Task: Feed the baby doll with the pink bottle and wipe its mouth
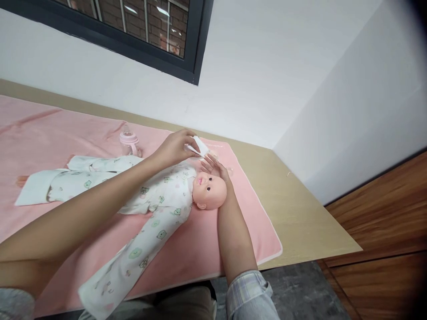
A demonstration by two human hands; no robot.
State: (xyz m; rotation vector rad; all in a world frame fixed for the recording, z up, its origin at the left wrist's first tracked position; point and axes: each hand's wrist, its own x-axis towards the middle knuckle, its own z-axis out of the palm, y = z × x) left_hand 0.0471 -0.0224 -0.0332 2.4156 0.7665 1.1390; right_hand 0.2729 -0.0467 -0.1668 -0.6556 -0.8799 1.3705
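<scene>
A bald baby doll [213, 191] lies on its back on a pink blanket [187, 249], dressed in a white printed outfit [170, 186]. The near sleeve hangs long over the blanket's front edge. Beyond the doll's head, my left hand [180, 144] pinches a white piece of cloth [201, 147]. Whether that cloth is the end of the doll's far sleeve, I cannot tell. My right hand [215, 166] reaches around the top of the doll's head, its fingers extended and apart beside the cloth. My right forearm lies close to the doll's head.
A pink-topped baby bottle [129, 141] stands on the blanket behind the doll's legs. Beneath is a wooden table [293, 222], set against a white wall [253, 75] with a dark-framed window [196, 44]. Brown wood panels [383, 231] rise at the right.
</scene>
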